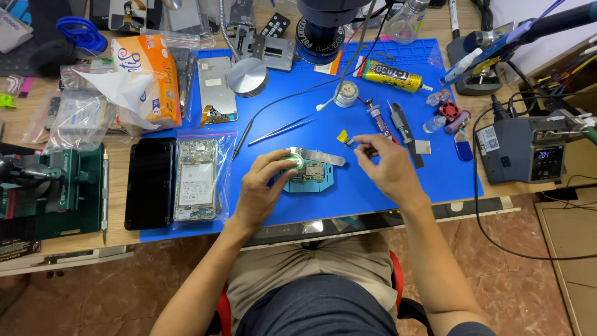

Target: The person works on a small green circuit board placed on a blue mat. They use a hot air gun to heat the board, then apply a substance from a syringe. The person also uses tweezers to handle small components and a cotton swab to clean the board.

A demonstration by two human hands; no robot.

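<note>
Left hand [261, 190] resting on blue mat [373, 186], fingers curled round small green tape roll [292, 162]; right hand [388, 168] pinching silver tape strip [320, 155] above circuit board [308, 172]; tweezers [281, 130] near.

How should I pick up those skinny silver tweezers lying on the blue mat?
Probably pinch the tweezers around the middle of their two thin arms, coming straight down from above. They lie flat on the blue mat, pointed tips toward the upper right, so the middle looks safest.

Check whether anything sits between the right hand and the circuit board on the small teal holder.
Nothing visible does. The right hand hovers just right of the circuit board, with only bare blue mat between; the left hand holds the board's opposite side.
</note>
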